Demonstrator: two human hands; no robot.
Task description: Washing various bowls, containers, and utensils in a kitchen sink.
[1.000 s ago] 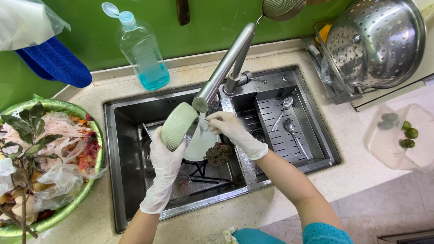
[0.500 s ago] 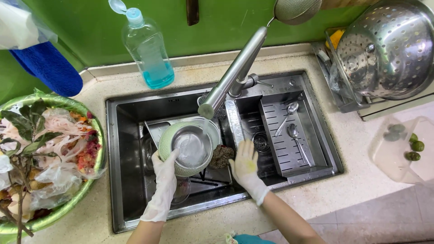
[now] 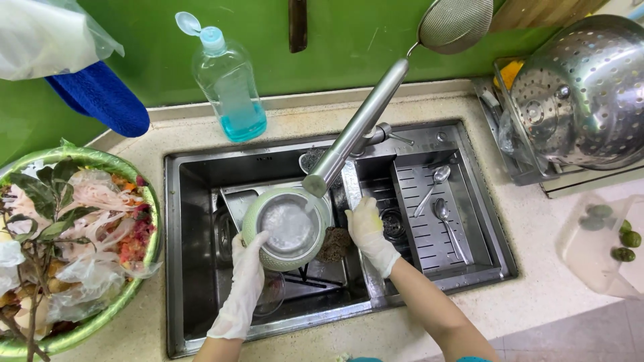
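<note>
My left hand [image 3: 243,285], in a white glove, holds a pale green bowl [image 3: 287,228] by its lower left rim over the steel sink [image 3: 194,201]. The bowl faces up under the spout of the long steel tap [image 3: 355,131], and water runs into it. My right hand [image 3: 370,231], also gloved, grips a brown sponge [image 3: 334,245] just right of the bowl, beside its rim.
Two spoons [image 3: 436,198] lie on the sink's right drain tray. A bottle of blue dish soap [image 3: 228,84] stands behind the sink. A green basin of food scraps [image 3: 70,245] sits at left. A steel colander [image 3: 587,94] rests at right, with a lidded box of limes [image 3: 607,238] below it.
The bowl went from tilted on edge to facing up under the tap. My right hand came off the bowl and dropped down to its right side with the sponge.
</note>
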